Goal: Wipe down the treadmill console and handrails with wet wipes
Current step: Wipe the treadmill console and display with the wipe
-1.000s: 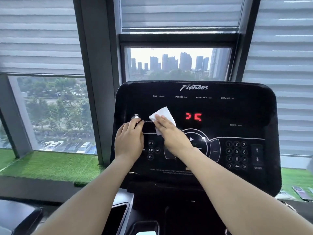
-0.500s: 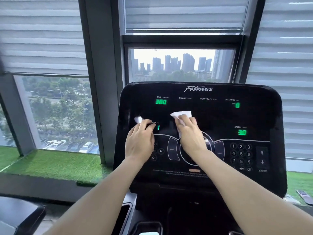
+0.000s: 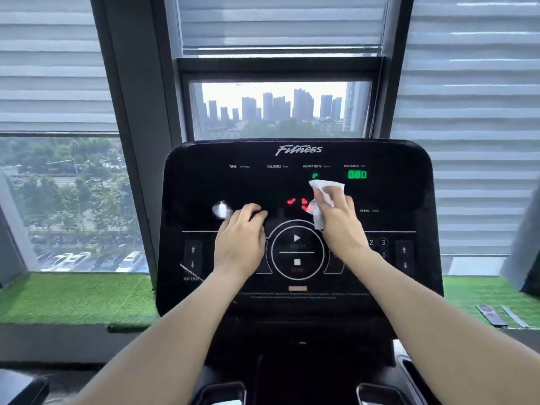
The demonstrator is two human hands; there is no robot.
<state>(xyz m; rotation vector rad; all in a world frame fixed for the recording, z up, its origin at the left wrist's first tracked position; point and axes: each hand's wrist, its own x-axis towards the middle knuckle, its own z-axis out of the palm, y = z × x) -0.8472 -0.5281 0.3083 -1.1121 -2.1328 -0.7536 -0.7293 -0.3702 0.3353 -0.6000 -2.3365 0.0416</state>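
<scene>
- Our right hand (image 3: pixel 339 220) pinches the crumpled white wet wipe (image 3: pixel 324 194) against the glossy black treadmill console (image 3: pixel 394 194), upper centre-right.
- Our left hand (image 3: pixel 239 244) rests palm-down on the console, fingers (image 3: pixel 251 211) gently bent, holding nothing.

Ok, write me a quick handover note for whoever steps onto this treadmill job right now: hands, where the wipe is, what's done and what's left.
Right hand: pinches the wet wipe and presses it on the console, just below the heart rate readout, right of the red digits.
Left hand: fingers lie on the panel left of the round play/stop dial, holding nothing.
Done: cannot tell how much of the console is wiped; a bright glare sits beside the left fingertips.
Left: the rest of the console, likely the right side with the keypad and speed arrows, then the handrails, which are not clearly in view.
</scene>
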